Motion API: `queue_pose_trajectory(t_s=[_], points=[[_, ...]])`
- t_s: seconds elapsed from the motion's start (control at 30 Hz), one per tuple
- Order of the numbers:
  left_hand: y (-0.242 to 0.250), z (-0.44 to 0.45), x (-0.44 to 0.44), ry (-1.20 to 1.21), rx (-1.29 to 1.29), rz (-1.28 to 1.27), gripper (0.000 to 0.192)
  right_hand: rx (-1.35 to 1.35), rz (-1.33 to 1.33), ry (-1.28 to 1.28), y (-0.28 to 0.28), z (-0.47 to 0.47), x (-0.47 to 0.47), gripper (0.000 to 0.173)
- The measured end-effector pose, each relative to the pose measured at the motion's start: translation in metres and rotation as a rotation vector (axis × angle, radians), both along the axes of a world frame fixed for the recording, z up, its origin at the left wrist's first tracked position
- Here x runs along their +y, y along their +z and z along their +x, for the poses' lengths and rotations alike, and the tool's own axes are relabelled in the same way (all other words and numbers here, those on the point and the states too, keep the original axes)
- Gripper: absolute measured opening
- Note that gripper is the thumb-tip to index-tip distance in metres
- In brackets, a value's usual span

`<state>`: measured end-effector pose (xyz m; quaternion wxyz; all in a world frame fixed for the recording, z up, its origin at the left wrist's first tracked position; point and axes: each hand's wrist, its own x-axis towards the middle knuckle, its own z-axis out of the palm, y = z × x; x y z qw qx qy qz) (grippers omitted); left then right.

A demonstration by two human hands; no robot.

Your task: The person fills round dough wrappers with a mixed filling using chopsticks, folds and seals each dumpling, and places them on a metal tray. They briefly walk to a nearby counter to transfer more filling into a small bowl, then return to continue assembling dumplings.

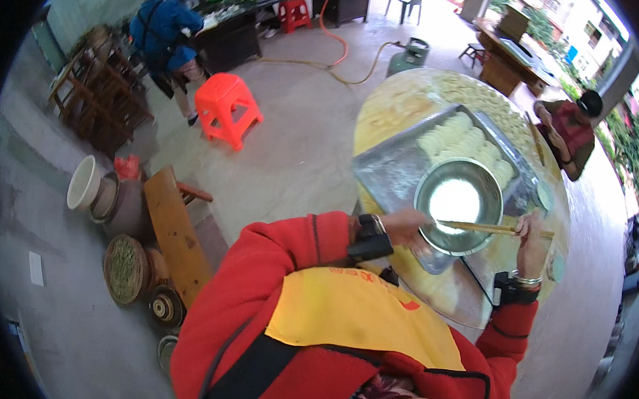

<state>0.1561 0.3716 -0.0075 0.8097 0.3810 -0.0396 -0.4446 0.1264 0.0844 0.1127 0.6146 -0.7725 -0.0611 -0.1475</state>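
A pair of wooden chopsticks [485, 228] lies level across the near part of a shiny metal bowl [428, 176]. Gripping their right-hand end is my right hand [534, 237]. My left hand [407, 228] is at the bowl's left rim, close to the other end of the chopsticks; it is blurred, so its hold is unclear. Strong glare hides what the bowl holds. Beyond the bowl, a large metal tray [389, 173] carries rows of pale dough pieces [457, 139]. Both stand on a round wooden table [383, 107].
Many small dough pieces [485, 97] cover the table's far side. A seated person [573, 130] works at the right; another person [162, 31] stands far left. A red plastic stool [226, 103], wooden bench [177, 232] and gas cylinder [407, 59] with hose stand around.
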Motion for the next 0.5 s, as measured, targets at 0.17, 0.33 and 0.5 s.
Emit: queue_pose_trajectory(t_s=[0.17, 0.33, 0.5], points=[[-0.002, 0.027, 0.188, 0.244, -0.025, 0.435, 0.042, 0.113, 0.083, 0.166, -0.029, 0.024, 0.210, 0.016], [-0.039, 0.055, 0.320, 0.648, 0.167, 0.476, 0.042, 0.184, 0.373, 0.287, -0.054, 0.080, 0.334, 0.018], [-0.063, 0.136, 0.402, 0.708, 0.194, 0.431, 0.035, 0.030, 0.354, 0.358, -0.072, 0.187, 0.398, 0.022]])
